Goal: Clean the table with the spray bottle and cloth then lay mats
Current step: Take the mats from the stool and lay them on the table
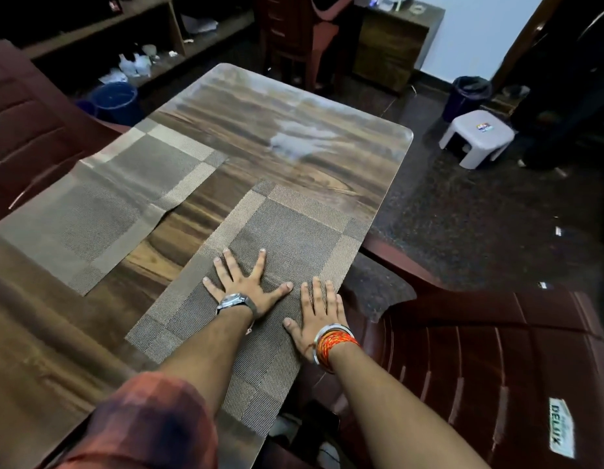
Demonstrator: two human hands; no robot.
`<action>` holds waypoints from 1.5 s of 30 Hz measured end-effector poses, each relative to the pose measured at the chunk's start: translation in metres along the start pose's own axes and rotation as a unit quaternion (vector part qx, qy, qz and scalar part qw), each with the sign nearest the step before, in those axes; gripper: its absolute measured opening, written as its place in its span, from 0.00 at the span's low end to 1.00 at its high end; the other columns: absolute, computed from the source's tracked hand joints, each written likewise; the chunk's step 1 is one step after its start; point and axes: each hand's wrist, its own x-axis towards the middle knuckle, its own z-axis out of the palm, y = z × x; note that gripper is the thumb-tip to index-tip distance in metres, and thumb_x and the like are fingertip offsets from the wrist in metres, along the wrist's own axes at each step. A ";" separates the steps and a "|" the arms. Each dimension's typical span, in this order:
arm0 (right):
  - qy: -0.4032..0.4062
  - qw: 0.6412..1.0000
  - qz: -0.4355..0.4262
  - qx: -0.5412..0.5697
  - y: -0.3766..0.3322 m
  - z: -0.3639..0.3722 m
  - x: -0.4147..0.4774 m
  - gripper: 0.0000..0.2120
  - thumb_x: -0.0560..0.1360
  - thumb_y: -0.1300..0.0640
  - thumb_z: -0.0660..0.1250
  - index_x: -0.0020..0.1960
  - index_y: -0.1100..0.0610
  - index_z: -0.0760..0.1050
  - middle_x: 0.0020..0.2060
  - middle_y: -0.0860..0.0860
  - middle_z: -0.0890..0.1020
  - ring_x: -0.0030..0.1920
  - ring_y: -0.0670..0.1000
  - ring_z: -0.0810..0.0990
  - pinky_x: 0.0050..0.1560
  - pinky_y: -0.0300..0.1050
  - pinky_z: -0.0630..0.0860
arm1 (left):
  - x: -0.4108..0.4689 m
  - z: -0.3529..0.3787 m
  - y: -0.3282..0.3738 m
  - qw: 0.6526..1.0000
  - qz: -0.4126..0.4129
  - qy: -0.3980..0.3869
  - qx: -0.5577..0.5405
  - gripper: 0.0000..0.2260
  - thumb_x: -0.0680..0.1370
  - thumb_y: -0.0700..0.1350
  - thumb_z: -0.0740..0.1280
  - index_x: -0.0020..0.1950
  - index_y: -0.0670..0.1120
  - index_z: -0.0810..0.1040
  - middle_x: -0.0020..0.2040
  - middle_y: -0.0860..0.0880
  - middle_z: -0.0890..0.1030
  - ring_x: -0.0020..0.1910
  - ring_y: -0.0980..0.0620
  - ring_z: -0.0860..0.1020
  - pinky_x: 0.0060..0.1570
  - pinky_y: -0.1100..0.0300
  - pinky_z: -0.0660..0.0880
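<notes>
A woven brown-and-beige mat [293, 228] lies along the right edge of the wooden table [260, 137]. My left hand [247, 282], with a wristwatch, presses flat on this mat with fingers spread. My right hand [319, 316], with orange bangles at the wrist, lies flat on the mat's right border near the table edge. A second mat [100, 204] of the same weave lies at the table's left side, its near right edge slightly lifted. No spray bottle or cloth is on the table.
Dark red plastic chairs stand at the right [497, 367] and at the left [29, 130]. A white stool [476, 137] and a dark bin [469, 93] stand on the floor at the right. A blue bucket [116, 101] sits beyond the table's left side.
</notes>
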 end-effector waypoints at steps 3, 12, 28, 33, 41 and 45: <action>-0.002 1.000 -0.001 -0.004 0.000 0.000 -0.001 0.45 0.66 0.31 0.30 0.78 0.53 0.34 0.76 0.53 0.33 0.75 0.57 0.30 0.72 0.53 0.31 | -0.001 0.002 -0.001 1.000 -0.001 0.013 -0.006 0.47 0.60 0.85 0.48 0.75 0.72 0.35 0.78 0.39 0.29 0.77 0.37 0.32 0.71 0.30 0.36; -0.008 1.000 0.002 -0.018 -0.007 0.000 -0.009 0.45 0.67 0.31 0.30 0.77 0.54 0.34 0.76 0.54 0.33 0.75 0.57 0.30 0.72 0.53 0.31 | -0.010 0.005 -0.009 1.000 -0.003 0.017 -0.013 0.48 0.60 0.85 0.48 0.75 0.72 0.35 0.78 0.38 0.30 0.77 0.37 0.32 0.71 0.31 0.37; -0.016 1.000 0.019 -0.006 -0.011 0.003 -0.014 0.38 0.78 0.34 0.44 0.77 0.54 0.34 0.76 0.53 0.32 0.74 0.56 0.28 0.73 0.53 0.32 | -0.008 0.005 -0.012 1.000 0.013 0.018 -0.005 0.48 0.58 0.86 0.48 0.74 0.73 0.36 0.78 0.40 0.29 0.77 0.38 0.31 0.71 0.30 0.37; -0.018 1.000 0.018 -0.008 -0.011 0.005 -0.014 0.38 0.77 0.33 0.41 0.77 0.53 0.33 0.76 0.53 0.31 0.74 0.56 0.28 0.73 0.54 0.32 | -0.008 0.005 -0.014 1.000 0.017 0.020 -0.005 0.48 0.58 0.85 0.48 0.74 0.73 0.35 0.78 0.40 0.29 0.77 0.38 0.31 0.71 0.30 0.36; 0.008 1.000 0.012 0.000 -0.008 0.006 -0.017 0.43 0.69 0.28 0.33 0.78 0.51 0.35 0.77 0.50 0.34 0.76 0.54 0.32 0.72 0.61 0.33 | -0.015 -0.006 -0.023 0.999 0.044 0.002 0.021 0.51 0.60 0.85 0.49 0.76 0.68 0.31 0.78 0.40 0.29 0.79 0.38 0.34 0.73 0.32 0.39; 0.101 0.995 0.015 0.016 -0.007 -0.004 -0.027 0.45 0.70 0.26 0.35 0.79 0.52 0.43 0.78 0.47 0.41 0.77 0.55 0.40 0.71 0.65 0.36 | -0.025 -0.028 -0.065 0.993 0.077 0.082 0.036 0.49 0.65 0.82 0.47 0.79 0.62 0.33 0.80 0.43 0.33 0.80 0.39 0.45 0.76 0.38 0.47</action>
